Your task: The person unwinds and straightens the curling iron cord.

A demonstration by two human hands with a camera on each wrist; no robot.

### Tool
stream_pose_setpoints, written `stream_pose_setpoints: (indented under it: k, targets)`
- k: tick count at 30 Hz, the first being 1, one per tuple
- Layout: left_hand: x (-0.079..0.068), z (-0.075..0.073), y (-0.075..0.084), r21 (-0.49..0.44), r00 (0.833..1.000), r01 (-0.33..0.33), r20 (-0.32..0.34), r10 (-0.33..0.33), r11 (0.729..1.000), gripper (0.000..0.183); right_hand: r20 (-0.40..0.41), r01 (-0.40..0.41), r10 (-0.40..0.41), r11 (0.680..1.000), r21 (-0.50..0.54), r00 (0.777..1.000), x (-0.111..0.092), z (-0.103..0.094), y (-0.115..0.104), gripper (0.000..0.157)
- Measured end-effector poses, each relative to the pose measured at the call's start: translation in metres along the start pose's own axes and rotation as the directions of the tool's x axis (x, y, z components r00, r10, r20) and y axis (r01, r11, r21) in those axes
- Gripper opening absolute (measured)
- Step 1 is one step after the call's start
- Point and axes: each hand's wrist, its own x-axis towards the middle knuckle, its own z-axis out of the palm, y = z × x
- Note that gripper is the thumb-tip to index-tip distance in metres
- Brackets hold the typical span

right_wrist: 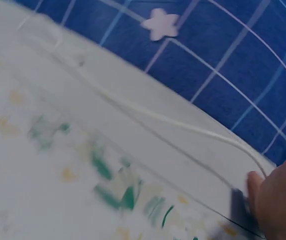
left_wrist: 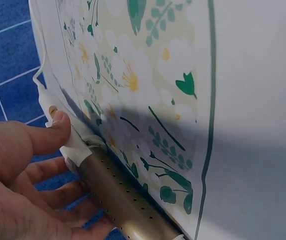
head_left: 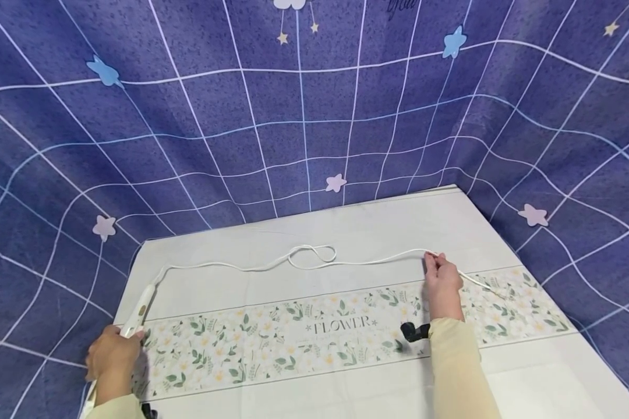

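Observation:
At the table's left edge my left hand grips a white-handled hair curling iron. In the left wrist view, the thumb lies on the white part of the iron and the other fingers reach beneath it. Its barrel is bronze with rows of small holes. A white cord runs from the handle across the table, with a loose loop near the middle. My right hand pinches this cord toward its far end on the right. Beyond that hand, a short length of cord trails over the floral band.
A white table cover carries a floral band with the word FLOWER. Blue curtains with grid lines and stars stand behind the table and at both sides. A black wrist mount sits beside the right sleeve.

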Motion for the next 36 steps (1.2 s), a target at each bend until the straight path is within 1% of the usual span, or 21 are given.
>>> stream_pose_setpoints:
  k: [1,2,3,5,6,7,9,12,14,15,19,21,22,27,30,32,35,36]
  targets:
    - [0.000,0.000,0.000,-0.002,1.000,0.000,0.001,0.000,1.000,0.063,-0.013,-0.023,0.022,0.999,-0.036,1.000,-0.002,0.002,0.001,0.043]
    - [0.000,0.000,0.001,-0.003,1.000,0.001,0.000,-0.001,1.000,0.063,-0.036,-0.078,0.084,0.987,0.140,0.996,-0.003,0.005,0.002,0.044]
    - [-0.001,0.000,0.001,-0.005,1.000,0.003,0.000,-0.003,1.000,0.063,-0.059,-0.132,0.152,0.957,0.257,0.987,-0.006,0.008,0.003,0.049]
    - [-0.001,0.000,0.002,-0.010,1.000,0.005,-0.004,-0.005,1.000,0.063,-0.031,-0.184,0.188,0.976,0.117,0.982,-0.013,0.012,0.006,0.044]
    - [-0.001,0.001,0.002,-0.010,1.000,0.007,-0.005,-0.007,1.000,0.063,-0.012,-0.209,0.210,0.977,0.049,0.978,-0.018,0.013,0.008,0.043]
    - [-0.001,0.000,0.001,-0.010,1.000,0.011,-0.007,-0.011,1.000,0.062,0.008,-0.229,0.230,0.973,-0.020,0.973,-0.022,0.016,0.010,0.042]
    - [-0.001,0.000,0.000,-0.006,1.000,0.017,-0.008,-0.017,1.000,0.062,0.064,-0.264,0.271,0.959,-0.108,0.960,-0.032,0.020,0.017,0.042]
    - [0.000,-0.001,-0.002,-0.003,1.000,0.022,-0.007,-0.022,1.000,0.063,0.147,-0.308,0.334,0.935,-0.173,0.931,-0.044,0.027,0.033,0.036]
    - [0.000,-0.001,-0.003,-0.003,1.000,0.021,-0.006,-0.021,1.000,0.063,0.197,-0.328,0.362,0.926,-0.186,0.911,-0.050,0.034,0.048,0.032]
    - [0.000,-0.001,-0.003,-0.003,1.000,0.020,-0.004,-0.020,1.000,0.064,0.222,-0.340,0.379,0.920,-0.193,0.898,-0.053,0.037,0.056,0.032]
    - [0.000,-0.001,-0.001,-0.011,1.000,0.010,-0.004,-0.010,1.000,0.063,0.331,-0.424,0.459,0.888,-0.175,0.824,-0.060,0.051,0.088,0.047]
    - [-0.001,-0.001,0.000,-0.018,1.000,0.004,-0.002,-0.004,1.000,0.064,0.361,-0.486,0.505,0.861,-0.149,0.784,-0.062,0.057,0.103,0.053]
    - [-0.001,0.000,0.001,-0.021,1.000,0.002,-0.001,-0.002,1.000,0.064,0.367,-0.515,0.525,0.847,-0.133,0.768,-0.062,0.060,0.109,0.054]
    - [-0.002,0.000,0.004,-0.024,1.000,-0.009,-0.001,0.009,1.000,0.064,0.378,-0.603,0.583,0.794,-0.077,0.719,-0.065,0.074,0.133,0.056]
    - [-0.002,-0.002,0.004,-0.024,1.000,-0.013,-0.002,0.013,1.000,0.063,0.379,-0.636,0.602,0.771,-0.044,0.703,-0.064,0.083,0.142,0.056]
    - [-0.002,-0.003,0.003,-0.022,1.000,-0.012,-0.002,0.012,1.000,0.062,0.358,-0.653,0.613,0.758,-0.014,0.704,-0.062,0.089,0.146,0.054]
    - [-0.002,-0.004,0.002,-0.019,1.000,-0.004,0.000,0.004,1.000,0.063,0.318,-0.663,0.621,0.748,0.033,0.717,-0.059,0.097,0.151,0.042]
    - [-0.002,-0.003,0.001,-0.019,1.000,-0.001,0.000,0.001,1.000,0.062,0.309,-0.667,0.624,0.744,0.047,0.718,-0.058,0.100,0.152,0.041]
